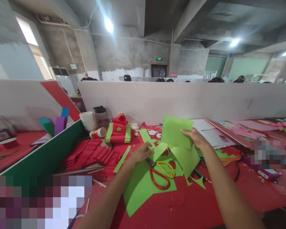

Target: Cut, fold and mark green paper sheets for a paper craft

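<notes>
My right hand (197,137) grips a light green sheet of paper (176,130) by its right edge, thumb in front, and lifts it upright. Curled fingers of my left hand (142,152) meet a cut green paper piece (159,150) and appear to pinch it. Below the hands, scissors (160,184) with one red and one yellow handle lie on a larger green sheet (139,187); their blades are partly hidden near my left hand. Another green piece (189,157) with cut edges hangs under the raised sheet. A narrow green strip (122,159) rests left of my left hand.
Folded red paper pieces (85,154) cover the left of the red table. Behind them stand a red-and-green paper model (118,129), a white cup (87,121) and a dark-lidded jar (101,117). A green divider (43,152) borders the left; a white partition (138,98) runs behind.
</notes>
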A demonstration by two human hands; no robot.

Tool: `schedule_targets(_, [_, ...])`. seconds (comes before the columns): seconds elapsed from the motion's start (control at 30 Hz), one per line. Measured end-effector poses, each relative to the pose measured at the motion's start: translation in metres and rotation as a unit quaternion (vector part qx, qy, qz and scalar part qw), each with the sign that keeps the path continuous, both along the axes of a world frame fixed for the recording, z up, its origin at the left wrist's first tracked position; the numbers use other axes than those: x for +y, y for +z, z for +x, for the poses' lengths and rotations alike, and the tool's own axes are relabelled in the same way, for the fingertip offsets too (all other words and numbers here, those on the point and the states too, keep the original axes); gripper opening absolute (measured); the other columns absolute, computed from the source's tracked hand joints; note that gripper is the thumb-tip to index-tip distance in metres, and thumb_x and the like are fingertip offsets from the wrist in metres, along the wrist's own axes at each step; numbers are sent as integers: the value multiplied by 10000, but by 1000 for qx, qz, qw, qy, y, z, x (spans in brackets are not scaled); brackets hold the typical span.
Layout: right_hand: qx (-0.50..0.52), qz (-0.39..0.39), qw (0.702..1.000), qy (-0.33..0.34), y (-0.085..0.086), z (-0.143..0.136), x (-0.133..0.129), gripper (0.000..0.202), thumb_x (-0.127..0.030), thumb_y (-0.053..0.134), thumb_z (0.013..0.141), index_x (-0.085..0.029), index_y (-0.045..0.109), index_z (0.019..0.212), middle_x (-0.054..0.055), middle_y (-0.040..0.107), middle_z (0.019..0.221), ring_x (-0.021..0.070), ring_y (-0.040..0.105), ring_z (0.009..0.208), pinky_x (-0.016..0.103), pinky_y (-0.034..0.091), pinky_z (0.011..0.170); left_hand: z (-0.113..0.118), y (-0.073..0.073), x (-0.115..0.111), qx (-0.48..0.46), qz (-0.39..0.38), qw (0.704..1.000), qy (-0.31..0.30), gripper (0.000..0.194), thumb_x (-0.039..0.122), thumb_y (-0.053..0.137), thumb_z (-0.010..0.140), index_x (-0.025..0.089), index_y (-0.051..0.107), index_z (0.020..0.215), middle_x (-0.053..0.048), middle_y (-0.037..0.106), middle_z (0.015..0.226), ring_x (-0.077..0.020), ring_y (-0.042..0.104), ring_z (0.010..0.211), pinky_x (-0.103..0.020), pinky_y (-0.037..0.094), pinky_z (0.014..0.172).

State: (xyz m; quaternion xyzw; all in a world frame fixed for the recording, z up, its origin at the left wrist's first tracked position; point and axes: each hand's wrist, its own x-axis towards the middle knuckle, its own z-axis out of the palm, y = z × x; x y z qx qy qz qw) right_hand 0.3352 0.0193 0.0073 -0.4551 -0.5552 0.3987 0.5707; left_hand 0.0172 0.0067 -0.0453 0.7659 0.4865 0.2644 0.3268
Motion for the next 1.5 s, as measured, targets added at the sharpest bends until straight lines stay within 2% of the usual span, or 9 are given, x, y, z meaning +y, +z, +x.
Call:
schedule_targets(0.17, [124,12,992,21,11,-2,0,403,-338,821,651,-166,691,992,88,762,922,287,714,901,394,598,789,-13,5,1,29,33,996,-79,223,246,497,804,190,605,989,-42,667,886,-185,614,799,-265,459,687])
schedule_targets(0.23, [136,3,991,4,10,-1,4,371,-331,824,646,-166,694,952,87,764,890,284,719,873,394,602,780,-15,7,-1,59,47,991,-109,351,120,499,713,193,601,1041,-57,670,998,-192,617,875,-266,460,729])
schedule_targets(0.33, [161,-11,987,-20,7,0,11,320,-307,827,635,-153,695,883,94,763,878,273,723,820,393,605,766,-16,12,-6,134,77,983,-100,593,33,501,600,208,530,1165,-54,657,1022,-204,605,892,-259,434,694])
schedule_targets(0.5, [235,40,968,-79,8,6,16,285,-308,783,658,-174,687,890,72,763,922,258,720,873,373,603,793,-15,17,-13,205,133,963,-116,532,16,499,577,230,499,1063,-22,626,931,-191,567,840,-244,370,627])
schedule_targets(0.77, [217,22,975,-32,12,8,4,327,-475,627,778,-219,673,977,64,752,1024,294,691,1015,422,582,852,-13,23,-14,272,218,918,-190,237,18,507,596,205,492,743,-42,580,854,-196,538,801,-275,350,640])
schedule_targets(1.0, [228,7,974,-6,9,-2,7,305,-440,657,750,-211,683,951,68,763,950,286,709,963,414,586,847,-6,37,-23,310,286,891,-166,191,70,546,663,202,550,802,-66,633,820,-238,569,825,-351,386,843])
schedule_targets(1.13, [246,-15,969,4,6,-3,9,254,-404,683,739,-205,682,898,74,768,893,280,724,890,414,600,805,2,42,-28,350,273,882,-159,153,76,561,684,212,585,747,-71,646,732,-262,602,816,-375,397,824])
schedule_targets(1.33, [294,-11,956,20,7,-8,6,235,-348,682,756,-194,685,933,64,769,890,257,736,825,360,621,727,2,44,-32,330,254,888,-196,123,157,515,776,205,586,687,-45,664,720,-191,582,638,-301,365,609])
schedule_targets(1.5, [355,-5,935,15,10,-10,4,129,-269,655,783,-200,683,889,19,756,739,199,720,617,282,611,544,-12,46,-25,181,268,938,-128,184,205,435,823,186,511,656,-12,561,613,-131,439,518,-256,295,521])
